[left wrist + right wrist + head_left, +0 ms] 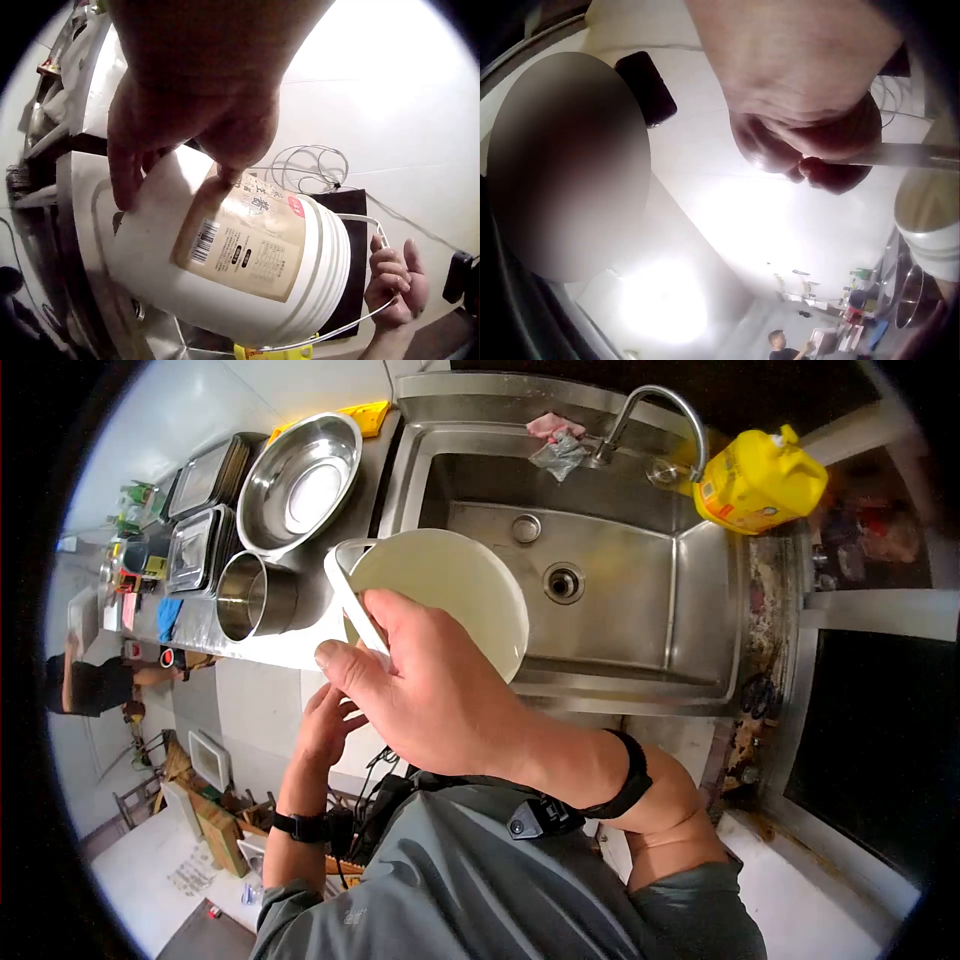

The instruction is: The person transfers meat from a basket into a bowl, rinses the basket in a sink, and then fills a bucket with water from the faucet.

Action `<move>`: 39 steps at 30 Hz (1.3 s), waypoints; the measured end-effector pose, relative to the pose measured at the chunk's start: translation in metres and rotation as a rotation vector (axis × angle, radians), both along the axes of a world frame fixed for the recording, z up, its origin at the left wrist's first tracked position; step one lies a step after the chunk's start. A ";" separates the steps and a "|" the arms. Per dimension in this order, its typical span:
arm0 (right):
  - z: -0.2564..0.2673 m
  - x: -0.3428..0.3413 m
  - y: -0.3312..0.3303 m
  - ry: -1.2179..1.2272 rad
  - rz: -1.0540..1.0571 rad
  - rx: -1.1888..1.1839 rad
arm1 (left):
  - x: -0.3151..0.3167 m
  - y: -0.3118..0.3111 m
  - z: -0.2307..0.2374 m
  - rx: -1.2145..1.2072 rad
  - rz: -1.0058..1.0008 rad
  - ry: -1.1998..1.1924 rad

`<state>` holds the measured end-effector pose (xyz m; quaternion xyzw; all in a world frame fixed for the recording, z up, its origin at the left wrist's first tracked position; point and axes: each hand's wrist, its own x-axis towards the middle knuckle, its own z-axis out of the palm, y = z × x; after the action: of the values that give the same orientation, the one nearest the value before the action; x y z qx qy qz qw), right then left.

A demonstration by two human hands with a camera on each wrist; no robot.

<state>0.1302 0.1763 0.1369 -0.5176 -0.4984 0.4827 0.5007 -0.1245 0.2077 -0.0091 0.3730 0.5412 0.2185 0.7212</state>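
Observation:
A white bucket is at the sink's left edge, its pale interior facing the head camera. My right hand grips its white handle, thumb and fingers curled round it. The left wrist view shows the bucket tilted, with a brown label on its side. There my left hand holds the base end, fingers on one side and thumb by the label; some fingertips are hidden. The right hand is beyond the rim. In the right wrist view the bucket shows partly.
A steel sink with a curved tap lies to the right. A yellow jug stands at its back corner. On the left counter are a steel bowl, a steel pot and stacked trays. Another person stands far left.

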 end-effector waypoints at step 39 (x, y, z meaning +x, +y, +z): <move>-0.022 0.011 0.007 0.097 -0.104 0.017 | 0.010 0.005 0.036 0.034 0.050 0.220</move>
<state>0.1414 0.1833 0.1146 -0.5144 -0.4501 0.4765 0.5529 -0.1141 0.2128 0.0269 0.3931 0.6226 0.2031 0.6454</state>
